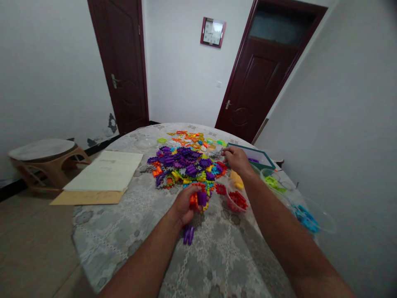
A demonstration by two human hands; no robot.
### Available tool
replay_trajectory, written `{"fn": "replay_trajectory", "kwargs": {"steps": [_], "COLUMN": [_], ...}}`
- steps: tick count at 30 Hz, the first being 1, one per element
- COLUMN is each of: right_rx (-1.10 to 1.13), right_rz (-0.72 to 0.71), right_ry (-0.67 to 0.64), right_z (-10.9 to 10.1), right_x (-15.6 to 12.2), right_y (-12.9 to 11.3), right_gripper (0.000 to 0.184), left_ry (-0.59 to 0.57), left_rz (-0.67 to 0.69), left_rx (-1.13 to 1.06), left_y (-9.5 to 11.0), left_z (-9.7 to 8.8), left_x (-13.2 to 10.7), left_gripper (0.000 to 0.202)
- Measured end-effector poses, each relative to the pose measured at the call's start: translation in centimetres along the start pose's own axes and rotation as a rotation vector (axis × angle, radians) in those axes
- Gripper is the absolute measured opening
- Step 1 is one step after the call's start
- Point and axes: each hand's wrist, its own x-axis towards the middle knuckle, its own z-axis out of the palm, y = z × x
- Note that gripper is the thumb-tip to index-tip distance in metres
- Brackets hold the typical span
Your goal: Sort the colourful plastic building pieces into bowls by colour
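My left hand is closed around orange plastic building pieces and a purple building piece, at the near side of a mixed heap of toy building pieces. A loose purple piece lies on the cloth just below that hand. My right hand reaches past the heap's right side, its fingers pinched together beside some grey pieces. What sits between those fingertips is too small to make out. Under the right forearm are a bowl of red pieces and some yellow pieces.
A green-rimmed box holds purple pieces behind my right hand. Further right are tubs with green pieces and blue pieces. Paper sheets hang over the left edge of the round table. A stool stands beyond.
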Motion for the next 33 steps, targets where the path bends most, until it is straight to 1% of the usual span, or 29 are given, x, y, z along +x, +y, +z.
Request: {"fn": "replay_trajectory", "kwargs": {"steps": [4,6,8,11,14,16,18,20,23,25,27,30,33], "right_rx": [-0.039,-0.049,-0.042,-0.042,-0.036,0.001,0.053,0.092,0.117,0.132,0.152,0.123,0.026], "right_rz": [-0.209,-0.272,-0.290,-0.289,-0.272,-0.245,-0.217,-0.201,-0.180,-0.159,-0.155,-0.229,-0.300], "right_ry": [-0.195,-0.234,-0.239,-0.240,-0.217,-0.183,-0.130,-0.079,-0.026,0.034,0.138,0.301,0.363], "right_z": [-0.1,0.4,1.2,2.6,3.6,3.7,3.2,2.3,0.4,-1.0,-2.1,-3.2,-4.0], "right_x": [-6.4,-9.4,-11.8,-13.9,-14.7,-14.8,-14.9,-15.1,-15.4,-15.7,-16.2,-17.1,-18.3], "right_y": [-0.7,-1.1,-1.4,-1.5,-1.3,-1.3,-1.3,-1.5,-1.1,-0.3,0.9,2.8,4.3], "right_gripper": [0.024,0.024,0.024,0.021,0.019,0.017,0.016,0.016,0.017,0.018,0.020,0.022,0.024], "left_ry": [0.002,-0.016,-0.048,-0.104,-0.128,-0.129,-0.135,-0.131,-0.100,-0.082,-0.061,-0.053,-0.064], "left_rz": [-0.018,-0.032,-0.046,-0.024,-0.007,-0.017,-0.033,-0.055,-0.076,-0.073,-0.064,-0.068,-0.079], "left_rx": [-0.018,-0.018,-0.013,0.005,0.022,0.030,0.039,0.034,0.003,-0.007,-0.005,-0.003,-0.011], "left_y": [0.2,0.2,0.1,-0.4,-0.7,-0.7,-0.4,0.1,0.7,0.9,1.0,1.0,1.0], "left_z": [0.2,0.2,0.3,0.1,0.0,-0.1,-0.1,0.0,0.2,0.3,0.3,0.4,0.5], "left_x": [-0.1,-0.2,-0.2,-0.1,0.1,0.2,0.0,-0.1,-0.3,-0.4,-0.5,-0.5,-0.5], "left_gripper": [0.024,0.022,0.022,0.024,0.024,0.023,0.025,0.027,0.029,0.030,0.029,0.027,0.027]}}
